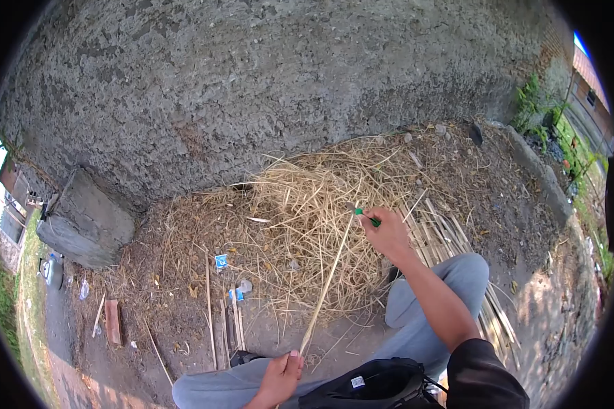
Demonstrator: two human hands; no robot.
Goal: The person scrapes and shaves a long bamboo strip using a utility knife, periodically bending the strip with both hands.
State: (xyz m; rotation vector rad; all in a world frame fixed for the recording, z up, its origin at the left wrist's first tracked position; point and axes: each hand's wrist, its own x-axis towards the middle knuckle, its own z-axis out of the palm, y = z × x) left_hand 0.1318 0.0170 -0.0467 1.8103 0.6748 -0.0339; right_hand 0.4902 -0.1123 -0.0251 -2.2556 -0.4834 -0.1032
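Left hand (283, 377) curled round long, pale, slender wooden strip (330, 274), slanting over straw-coloured shavings heap (300, 193). Right hand (389, 235), over heap, closed on green-handled knife (359, 211). Likely scraping step; next stroke calls for steady blade angle.

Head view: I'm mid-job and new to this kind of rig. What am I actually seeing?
There's no machine here, just bare-handed work. The single picture comes from a camera worn on the head, looking forward and down. The left hand holds the near end of a long pale strip. The right hand grips a small green-handled tool by the strip's far end; their exact contact is too small to tell. On the ground lie a heap of straw-coloured shavings, more long strips at the right and a blue packet. A rough wall rises behind.
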